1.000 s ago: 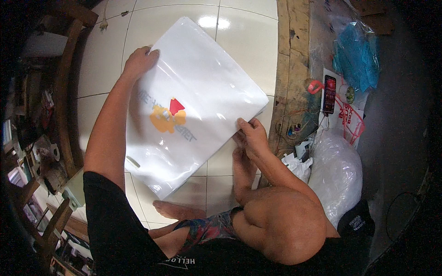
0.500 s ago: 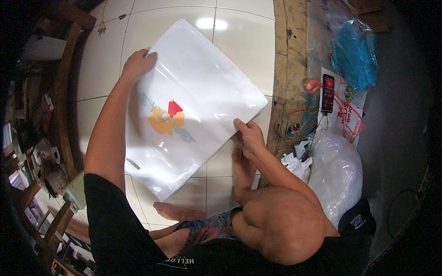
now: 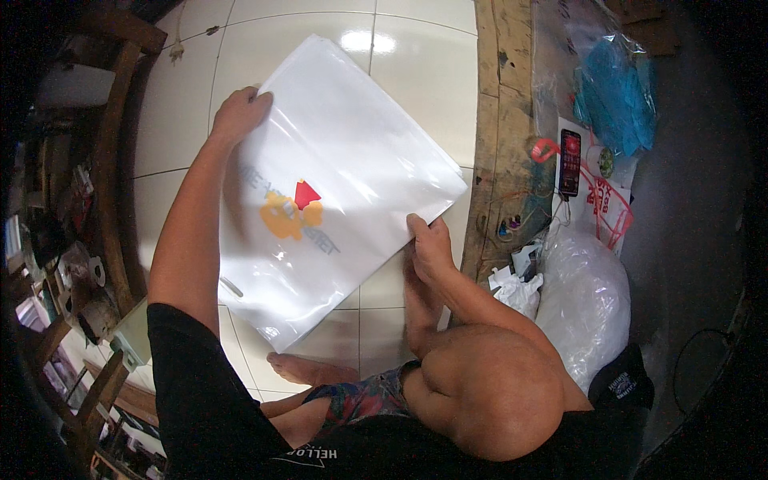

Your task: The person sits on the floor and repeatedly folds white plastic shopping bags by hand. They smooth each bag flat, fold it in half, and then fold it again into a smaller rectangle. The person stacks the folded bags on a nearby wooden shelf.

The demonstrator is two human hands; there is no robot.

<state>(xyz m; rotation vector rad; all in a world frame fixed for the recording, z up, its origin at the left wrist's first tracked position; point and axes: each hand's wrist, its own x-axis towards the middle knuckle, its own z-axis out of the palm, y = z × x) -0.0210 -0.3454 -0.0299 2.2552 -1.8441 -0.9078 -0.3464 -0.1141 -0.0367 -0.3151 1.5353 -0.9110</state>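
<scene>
Above the tiled floor (image 3: 416, 72), both hands (left (image 3: 238, 114), right (image 3: 430, 245)) grip a white plastic bag (image 3: 344, 152).

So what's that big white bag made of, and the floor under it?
The white bag looks like thin glossy plastic film: it wrinkles, shines, and its print shows through. The floor seems glazed ceramic tile: grout lines and a mirrored lamp glare.

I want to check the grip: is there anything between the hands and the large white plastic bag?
Nothing visible. The left hand grips the large white plastic bag at its far left edge and the right hand pinches its right edge, both directly on the plastic.
</scene>
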